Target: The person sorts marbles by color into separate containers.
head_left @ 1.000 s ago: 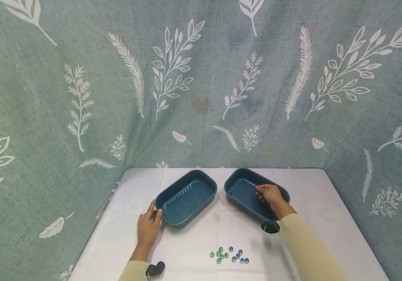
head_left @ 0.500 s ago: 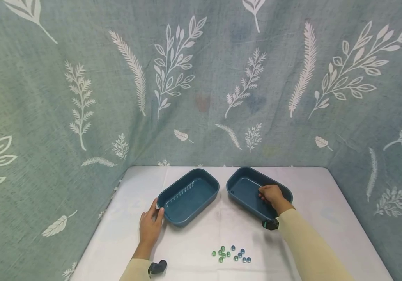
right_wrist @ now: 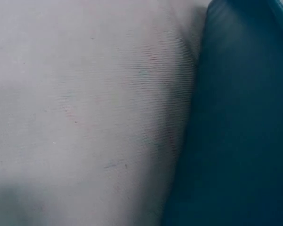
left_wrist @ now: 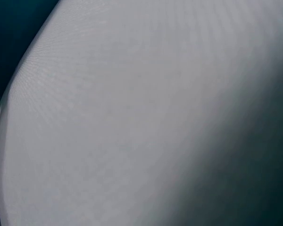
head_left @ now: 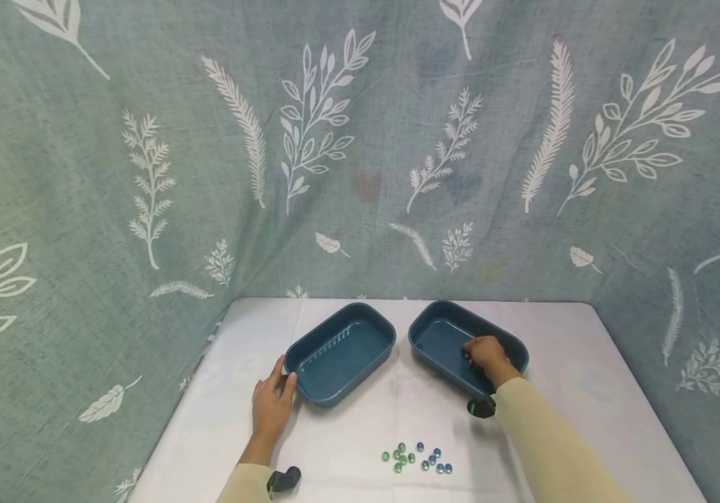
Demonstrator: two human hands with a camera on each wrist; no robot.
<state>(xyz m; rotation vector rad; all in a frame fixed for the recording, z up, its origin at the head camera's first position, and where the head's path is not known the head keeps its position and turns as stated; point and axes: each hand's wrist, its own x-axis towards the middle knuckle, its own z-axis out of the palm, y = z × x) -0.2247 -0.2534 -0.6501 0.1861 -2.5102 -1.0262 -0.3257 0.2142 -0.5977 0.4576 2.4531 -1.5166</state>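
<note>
My left hand [head_left: 272, 405] touches the near left end of the left blue tray [head_left: 341, 353], thumb and fingers spread along its outer wall. That tray has nothing in it. Over the right blue tray [head_left: 441, 342] my right hand [head_left: 487, 355] reaches inside, fingers curled and pinched low near the floor. A dark glass gem showed at these fingertips a second ago; now the fingers hide what they hold. One small dark gem [head_left: 419, 346] lies at that tray's left end. The right wrist view shows the blue tray's wall [right_wrist: 236, 122]; neither wrist view shows the fingers' work.
On the white cloth [head_left: 334, 447] in front of me lie several green glass gems [head_left: 403, 460] and, just right of them, several blue glass gems [head_left: 432, 460]. A leaf-patterned curtain [head_left: 360, 175] hangs behind the table and along its sides.
My right hand has dipped slightly lower into the right tray, and the dark gem at its fingertips has gone out of sight. My left hand stays at the left tray.
</note>
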